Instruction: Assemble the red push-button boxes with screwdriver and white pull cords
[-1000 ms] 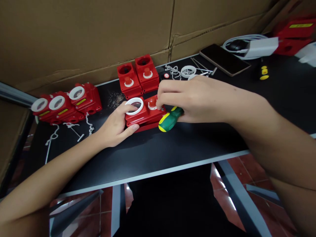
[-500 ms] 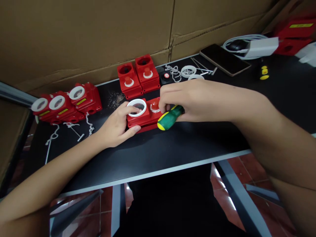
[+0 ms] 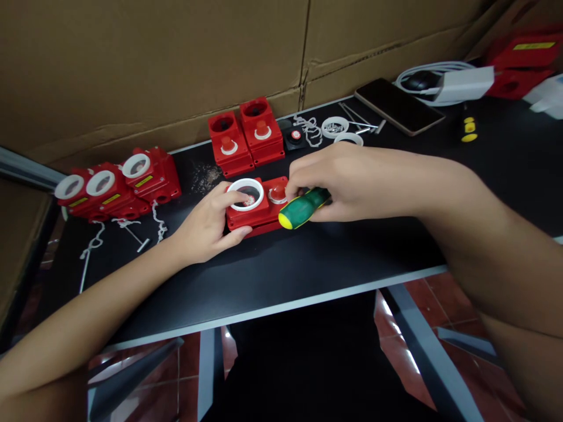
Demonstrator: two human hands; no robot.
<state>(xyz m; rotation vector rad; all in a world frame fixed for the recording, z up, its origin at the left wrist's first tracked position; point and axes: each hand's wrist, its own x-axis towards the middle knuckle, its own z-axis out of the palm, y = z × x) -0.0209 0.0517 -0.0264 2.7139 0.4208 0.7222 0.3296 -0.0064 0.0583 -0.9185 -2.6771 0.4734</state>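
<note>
A red box (image 3: 246, 218) with a white ring (image 3: 245, 194) and a red dome (image 3: 277, 193) on its top rests on the black table in front of me. My left hand (image 3: 212, 225) grips its left end, thumb along the front side and a finger reaching over the ring. In my closed right hand (image 3: 328, 179), at the box's right end, is a screwdriver (image 3: 303, 210) with a green and yellow handle. The handle's yellow end points toward me and to the left. The right hand hides the screwdriver's shaft and the box's right end.
Behind stand two red boxes (image 3: 240, 143) with open round holes. Several ringed red boxes (image 3: 112, 187) and small hammers on cords (image 3: 141, 243) lie left. At the back right are a dish of screws (image 3: 335, 127), a phone (image 3: 399, 106), a white charger (image 3: 468, 84) and a yellow-handled tool (image 3: 470, 128).
The screwdriver handle has turned slightly in my right hand and its end has shifted a little up and left. My left hand keeps its grip on the red box.
</note>
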